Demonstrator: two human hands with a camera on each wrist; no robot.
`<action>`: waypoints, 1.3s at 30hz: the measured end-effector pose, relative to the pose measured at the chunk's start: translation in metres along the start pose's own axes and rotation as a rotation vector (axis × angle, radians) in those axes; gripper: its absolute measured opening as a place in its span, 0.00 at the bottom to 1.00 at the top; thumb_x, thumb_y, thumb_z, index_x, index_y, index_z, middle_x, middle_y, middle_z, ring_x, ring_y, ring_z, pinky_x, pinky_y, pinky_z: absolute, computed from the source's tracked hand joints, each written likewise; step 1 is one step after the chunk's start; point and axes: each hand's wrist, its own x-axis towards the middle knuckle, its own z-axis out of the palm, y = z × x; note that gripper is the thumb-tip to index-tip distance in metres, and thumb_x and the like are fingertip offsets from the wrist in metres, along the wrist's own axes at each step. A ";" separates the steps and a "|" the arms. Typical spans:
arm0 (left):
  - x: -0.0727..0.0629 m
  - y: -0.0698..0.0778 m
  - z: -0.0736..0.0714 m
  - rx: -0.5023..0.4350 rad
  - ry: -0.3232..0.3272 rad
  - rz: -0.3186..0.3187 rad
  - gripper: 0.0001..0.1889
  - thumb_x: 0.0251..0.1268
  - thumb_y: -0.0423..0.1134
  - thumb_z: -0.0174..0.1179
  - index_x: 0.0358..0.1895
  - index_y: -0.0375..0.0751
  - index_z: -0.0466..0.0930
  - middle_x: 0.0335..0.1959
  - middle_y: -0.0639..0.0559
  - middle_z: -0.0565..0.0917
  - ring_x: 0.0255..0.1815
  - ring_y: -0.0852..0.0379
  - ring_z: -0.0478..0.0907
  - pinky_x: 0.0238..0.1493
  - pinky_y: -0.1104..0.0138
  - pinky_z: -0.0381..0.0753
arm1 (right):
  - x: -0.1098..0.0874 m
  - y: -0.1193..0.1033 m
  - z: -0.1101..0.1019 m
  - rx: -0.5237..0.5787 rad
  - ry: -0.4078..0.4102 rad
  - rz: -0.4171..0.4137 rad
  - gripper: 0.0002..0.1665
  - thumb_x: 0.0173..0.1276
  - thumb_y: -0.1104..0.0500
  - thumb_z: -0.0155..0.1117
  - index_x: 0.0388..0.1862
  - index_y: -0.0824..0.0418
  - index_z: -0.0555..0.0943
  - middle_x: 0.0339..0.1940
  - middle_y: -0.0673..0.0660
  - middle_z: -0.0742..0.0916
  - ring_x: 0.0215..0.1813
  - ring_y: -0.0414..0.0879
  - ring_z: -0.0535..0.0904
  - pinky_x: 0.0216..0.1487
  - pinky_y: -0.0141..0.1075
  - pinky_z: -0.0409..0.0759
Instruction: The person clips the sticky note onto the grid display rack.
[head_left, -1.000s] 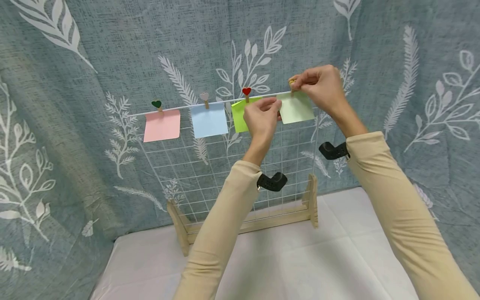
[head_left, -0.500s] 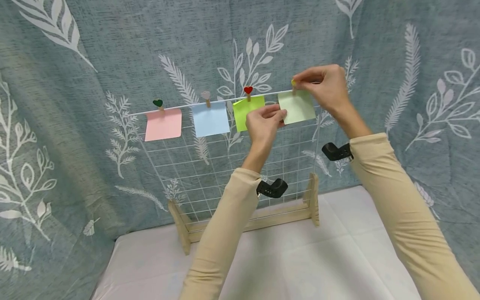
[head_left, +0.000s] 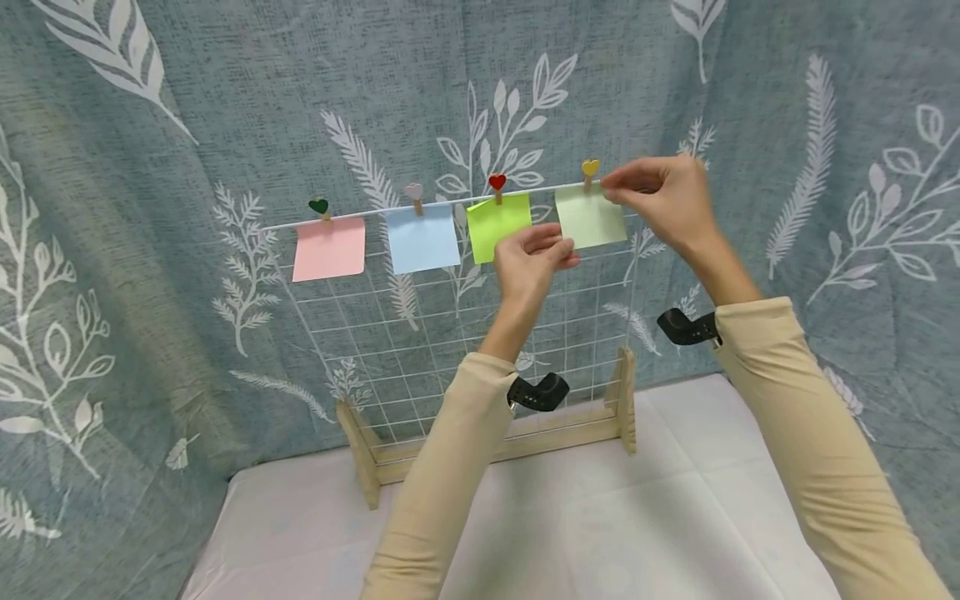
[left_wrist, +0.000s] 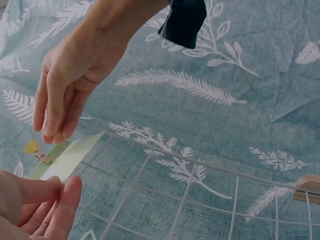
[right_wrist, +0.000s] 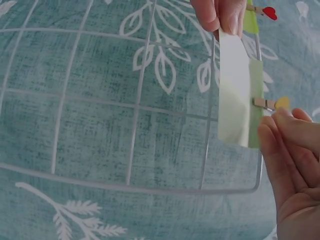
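Observation:
A pale green sticky note [head_left: 591, 218] hangs from the top wire at the right, clipped by a small wooden clothespin with a yellow heart [head_left: 590, 169]. My left hand [head_left: 528, 262] pinches the note's lower left corner between thumb and fingers. In the right wrist view the pale green paper [right_wrist: 233, 95] bends toward those fingertips. Just right of the yellow-heart clothespin is my right hand [head_left: 667, 200], its fingers fairly straight and nothing held between them. The left wrist view shows that right hand [left_wrist: 75, 80] above the note, apart from the clothespin [left_wrist: 39, 151].
Pink [head_left: 328, 250], blue [head_left: 422, 240] and bright green [head_left: 498, 227] notes hang along the same wire, each with a heart clothespin. The white wire grid [head_left: 420, 358] stands in a wooden base [head_left: 555, 437] on a white-covered table [head_left: 600, 533]. A patterned curtain [head_left: 225, 100] hangs behind.
My right hand has let go of the yellow-heart clothespin and moved slightly right and down. The left hand has shifted slightly down along the note's edge.

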 end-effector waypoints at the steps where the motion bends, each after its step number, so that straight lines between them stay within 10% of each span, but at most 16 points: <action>1: -0.001 -0.001 -0.002 0.003 -0.005 0.005 0.13 0.57 0.17 0.63 0.47 0.18 0.80 0.34 0.30 0.83 0.22 0.61 0.82 0.34 0.63 0.89 | -0.002 0.000 0.000 0.010 -0.003 0.011 0.11 0.64 0.62 0.71 0.41 0.69 0.88 0.39 0.62 0.89 0.33 0.25 0.81 0.38 0.21 0.81; 15: -0.021 -0.009 -0.029 0.163 -0.089 0.037 0.10 0.63 0.24 0.63 0.46 0.22 0.82 0.35 0.31 0.84 0.22 0.61 0.81 0.32 0.64 0.89 | -0.032 0.007 0.010 0.092 -0.063 0.064 0.11 0.64 0.63 0.71 0.42 0.69 0.87 0.38 0.58 0.90 0.32 0.30 0.84 0.39 0.23 0.83; 28: -0.052 -0.019 -0.057 0.377 -0.148 0.125 0.10 0.68 0.33 0.62 0.46 0.28 0.84 0.39 0.37 0.86 0.33 0.39 0.83 0.31 0.66 0.88 | -0.070 0.013 0.028 0.034 -0.187 -0.004 0.09 0.67 0.63 0.68 0.43 0.66 0.87 0.40 0.62 0.89 0.33 0.30 0.83 0.37 0.22 0.82; 39: -0.079 -0.036 -0.085 0.602 -0.154 0.388 0.10 0.66 0.32 0.63 0.45 0.28 0.84 0.39 0.39 0.87 0.34 0.46 0.85 0.31 0.69 0.87 | -0.109 0.024 0.051 0.003 -0.149 -0.088 0.06 0.65 0.64 0.70 0.39 0.64 0.89 0.35 0.59 0.90 0.32 0.47 0.86 0.34 0.20 0.80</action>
